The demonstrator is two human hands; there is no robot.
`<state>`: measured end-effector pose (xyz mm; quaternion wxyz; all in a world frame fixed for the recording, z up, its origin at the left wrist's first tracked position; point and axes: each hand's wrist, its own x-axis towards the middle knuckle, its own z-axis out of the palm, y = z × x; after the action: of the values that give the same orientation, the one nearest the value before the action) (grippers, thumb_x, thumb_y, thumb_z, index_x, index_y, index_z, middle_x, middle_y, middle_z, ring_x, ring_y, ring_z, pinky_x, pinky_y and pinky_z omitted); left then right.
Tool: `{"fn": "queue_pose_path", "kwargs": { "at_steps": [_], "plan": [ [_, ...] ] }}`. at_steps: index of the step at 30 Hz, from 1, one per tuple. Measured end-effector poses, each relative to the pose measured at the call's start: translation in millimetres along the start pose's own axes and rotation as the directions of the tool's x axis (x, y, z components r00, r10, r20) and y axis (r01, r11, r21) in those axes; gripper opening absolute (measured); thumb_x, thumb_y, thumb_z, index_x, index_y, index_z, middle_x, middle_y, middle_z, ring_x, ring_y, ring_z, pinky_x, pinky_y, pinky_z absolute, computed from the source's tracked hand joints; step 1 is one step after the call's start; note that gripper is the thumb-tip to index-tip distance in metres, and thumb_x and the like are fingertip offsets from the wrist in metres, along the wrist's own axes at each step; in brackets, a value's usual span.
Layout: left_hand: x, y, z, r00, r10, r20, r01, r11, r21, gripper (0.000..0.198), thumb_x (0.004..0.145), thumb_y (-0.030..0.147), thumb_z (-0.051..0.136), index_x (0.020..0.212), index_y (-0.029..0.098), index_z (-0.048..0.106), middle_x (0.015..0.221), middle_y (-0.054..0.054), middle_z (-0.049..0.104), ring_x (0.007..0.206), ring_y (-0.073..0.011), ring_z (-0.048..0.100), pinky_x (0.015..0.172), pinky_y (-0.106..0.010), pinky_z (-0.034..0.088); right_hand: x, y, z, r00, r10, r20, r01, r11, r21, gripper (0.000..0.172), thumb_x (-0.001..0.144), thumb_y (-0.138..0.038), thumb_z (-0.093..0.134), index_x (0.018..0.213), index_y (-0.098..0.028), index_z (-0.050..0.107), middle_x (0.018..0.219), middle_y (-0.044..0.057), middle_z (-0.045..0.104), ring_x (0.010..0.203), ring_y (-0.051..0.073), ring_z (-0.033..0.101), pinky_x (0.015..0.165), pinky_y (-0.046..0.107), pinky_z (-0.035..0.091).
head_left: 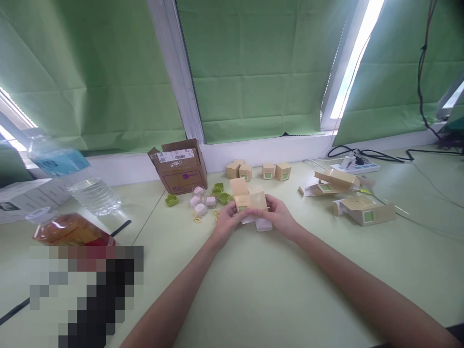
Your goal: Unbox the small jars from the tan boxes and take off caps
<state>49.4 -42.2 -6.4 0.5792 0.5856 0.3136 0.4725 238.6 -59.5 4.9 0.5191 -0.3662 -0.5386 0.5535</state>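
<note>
We had the pale green surface spread beneath everything, with an open brown carton at its back edge, left of our hands. Two unfolded card packages lay well to the right. Our left hand and right hand were close together near the middle, both pinching a small tan box from its two sides, thumbs across the front. The box sat between our hands, tilted, its top flaps raised and white flaps showing below; we could not tell whether it touched the surface. Behind it we had four closed tan boxes by the wall. Just left of our left hand lay green pieces, small pink items and, nearest, tiny yellow rings.
</note>
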Motion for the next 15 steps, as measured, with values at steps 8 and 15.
{"fn": "queue_pose_path", "kwargs": {
  "at_steps": [8, 15],
  "plan": [
    [-1.3, -1.0, 0.0, 0.984, 0.168, -0.053, -0.163, 0.983, 0.091, 0.034, 0.073, 0.035, 0.086, 0.103, 0.018, 0.08, 0.113, -0.012, 0.078, 0.108, -0.0313, 0.072, 0.098, -0.047, 0.055, -1.4, -1.7, -11.1, 0.926, -0.349, 0.144, 0.375, 0.813, -0.446, 0.031, 0.086, -0.032, 0.075, 0.116, -0.027, 0.069, 0.117, 0.005, 0.075, 0.11, 0.028, 0.07, 0.094, 0.044, 0.058],
    [-10.3, 4.4, -0.9, 0.802, 0.577, 0.154, -0.53, 0.569, 0.629, 0.037, 0.087, 0.026, 0.071, 0.124, 0.031, 0.074, 0.134, -0.008, 0.069, 0.126, -0.0293, 0.063, 0.11, -0.047, 0.042, 4.8, 2.2, -32.4, 0.632, -0.631, 0.451, 0.712, 0.241, -0.66, 0.043, 0.096, -0.008, 0.051, 0.131, -0.028, 0.065, 0.131, 0.006, 0.072, 0.129, 0.024, 0.063, 0.116, 0.05, 0.048]
  ]
}}
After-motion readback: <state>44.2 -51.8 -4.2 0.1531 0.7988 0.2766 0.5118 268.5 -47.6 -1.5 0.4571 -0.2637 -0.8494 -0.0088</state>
